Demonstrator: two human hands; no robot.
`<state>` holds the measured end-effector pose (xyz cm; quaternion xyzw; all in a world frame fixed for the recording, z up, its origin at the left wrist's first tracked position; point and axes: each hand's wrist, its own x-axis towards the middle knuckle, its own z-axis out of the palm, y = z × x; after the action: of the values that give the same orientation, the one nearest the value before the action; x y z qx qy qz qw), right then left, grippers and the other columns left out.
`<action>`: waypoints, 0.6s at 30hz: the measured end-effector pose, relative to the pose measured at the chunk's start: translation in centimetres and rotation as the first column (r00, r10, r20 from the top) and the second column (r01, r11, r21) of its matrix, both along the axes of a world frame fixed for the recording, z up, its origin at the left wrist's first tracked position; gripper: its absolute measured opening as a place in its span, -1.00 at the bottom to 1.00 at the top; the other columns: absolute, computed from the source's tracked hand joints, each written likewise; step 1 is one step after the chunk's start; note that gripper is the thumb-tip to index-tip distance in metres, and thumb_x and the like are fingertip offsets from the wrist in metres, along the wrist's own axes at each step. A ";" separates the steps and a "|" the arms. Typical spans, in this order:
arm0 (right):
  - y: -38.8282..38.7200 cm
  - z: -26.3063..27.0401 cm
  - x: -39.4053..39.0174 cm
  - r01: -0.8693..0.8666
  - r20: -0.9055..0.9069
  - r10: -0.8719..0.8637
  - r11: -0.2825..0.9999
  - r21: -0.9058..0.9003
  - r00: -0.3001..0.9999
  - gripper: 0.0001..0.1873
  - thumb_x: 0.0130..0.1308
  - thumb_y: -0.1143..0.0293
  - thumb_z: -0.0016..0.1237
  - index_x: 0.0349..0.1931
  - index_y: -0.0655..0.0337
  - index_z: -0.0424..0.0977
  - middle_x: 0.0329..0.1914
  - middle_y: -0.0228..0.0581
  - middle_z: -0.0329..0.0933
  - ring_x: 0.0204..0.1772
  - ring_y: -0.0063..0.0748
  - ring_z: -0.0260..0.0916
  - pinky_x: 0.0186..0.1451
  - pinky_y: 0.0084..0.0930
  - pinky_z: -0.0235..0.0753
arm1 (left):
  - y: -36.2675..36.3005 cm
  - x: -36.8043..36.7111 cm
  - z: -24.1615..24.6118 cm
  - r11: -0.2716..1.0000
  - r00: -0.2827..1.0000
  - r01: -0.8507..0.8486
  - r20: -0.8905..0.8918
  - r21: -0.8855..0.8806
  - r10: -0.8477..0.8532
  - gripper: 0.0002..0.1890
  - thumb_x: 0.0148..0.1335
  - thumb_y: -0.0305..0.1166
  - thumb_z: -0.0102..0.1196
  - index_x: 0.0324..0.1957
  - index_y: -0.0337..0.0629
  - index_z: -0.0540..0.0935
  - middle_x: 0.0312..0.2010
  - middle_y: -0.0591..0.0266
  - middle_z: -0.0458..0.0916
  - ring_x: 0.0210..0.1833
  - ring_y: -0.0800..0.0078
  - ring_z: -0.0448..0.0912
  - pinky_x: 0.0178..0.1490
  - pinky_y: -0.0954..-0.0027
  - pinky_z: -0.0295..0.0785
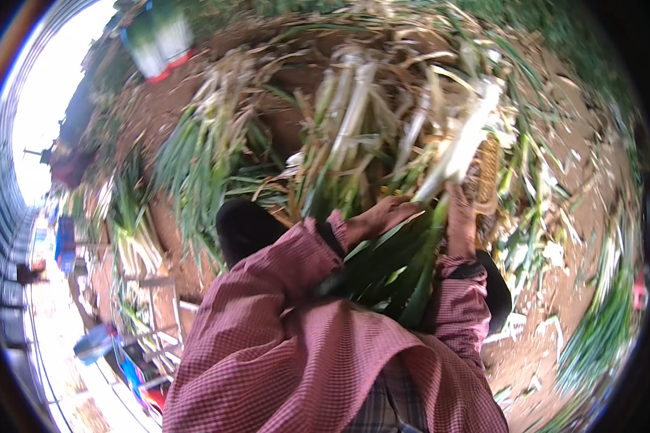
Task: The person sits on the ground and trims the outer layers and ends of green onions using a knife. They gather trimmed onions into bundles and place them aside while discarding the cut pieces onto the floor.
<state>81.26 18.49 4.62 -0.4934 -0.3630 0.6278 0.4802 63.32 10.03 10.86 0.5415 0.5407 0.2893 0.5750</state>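
A thick green onion stalk, perhaps a leek, lies between my hands, its white end pointing up and away and its dark green leaves spreading over my lap. My left hand rests around the lower part of the stalk, fingers curled. On the right side of the same stalk is my right hand, its fingers pointing away from me; its grip is partly hidden. Beyond my hands lie more pale stalks among dry leaves.
A yellowish woven or mesh object lies beside my right hand. Bunches of green onions lie on the soil at the left and right. A frame stands at the left, and bundled stalks stand at the upper left.
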 end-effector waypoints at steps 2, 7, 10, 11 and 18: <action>0.8 1.5 -0.2 -0.083 -0.214 0.074 0.996 -0.035 0.974 -0.59 0.26 0.40 0.08 0.09 0.34 0.36 -0.13 -0.27 0.52 -0.16 -0.47 0.46 -0.08 -0.57 0.47 | 2.2 -1.7 2.2 0.993 0.982 0.101 -0.151 -0.060 -0.109 -0.46 0.37 -0.03 -0.17 0.08 -0.35 0.50 -0.05 0.00 0.58 0.03 0.30 0.50 0.13 0.40 0.33; 0.8 7.0 -2.5 -0.114 0.036 0.109 0.908 0.403 0.993 -0.64 0.41 0.20 -0.24 -0.10 0.32 0.49 -0.29 -0.32 0.49 -0.22 -0.48 0.37 -0.13 -0.50 0.38 | 8.6 -5.1 2.2 0.990 0.950 0.141 -0.283 -0.001 -0.135 -0.53 0.35 -0.05 -0.05 0.00 -0.28 0.60 -0.20 0.16 0.67 -0.13 0.40 0.56 0.04 0.37 0.44; 1.7 8.9 -3.6 -0.063 -0.327 0.132 0.975 0.214 0.936 -0.67 0.40 0.10 -0.19 -0.27 0.19 0.48 -0.45 -0.45 0.41 -0.40 -0.58 0.30 -0.30 -0.62 0.31 | 11.4 -5.4 8.1 0.975 0.971 0.218 -0.087 -0.052 -0.222 -0.60 0.40 -0.19 -0.07 0.14 -0.22 0.50 -0.10 0.26 0.63 -0.03 0.46 0.53 0.09 0.45 0.43; 2.9 8.7 -4.5 -0.015 -0.406 0.035 0.998 0.053 0.913 -0.72 0.37 0.16 -0.11 -0.32 0.20 0.48 -0.50 -0.40 0.42 -0.47 -0.54 0.32 -0.36 -0.63 0.32 | 11.4 -4.4 12.3 0.971 0.949 0.192 -0.225 -0.143 -0.221 -0.61 0.39 -0.20 -0.05 0.10 -0.27 0.51 -0.13 0.25 0.63 -0.11 0.48 0.55 0.00 0.44 0.46; 2.3 11.7 -6.1 -0.060 -0.580 -0.078 0.975 -0.216 0.811 -0.85 0.25 0.41 -0.09 -0.28 0.32 0.41 -0.56 -0.26 0.45 -0.61 -0.46 0.34 -0.54 -0.51 0.40 | 10.6 -3.8 18.4 0.927 0.841 0.231 -0.419 -0.295 -0.343 -0.56 0.18 -0.22 0.21 -0.02 -0.36 0.51 -0.29 0.20 0.61 -0.33 0.51 0.57 -0.26 0.42 0.50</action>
<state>75.16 20.76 16.34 -0.3291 -0.1222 0.7835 0.5127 59.54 20.62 29.26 0.5989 0.6043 -0.0037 0.5255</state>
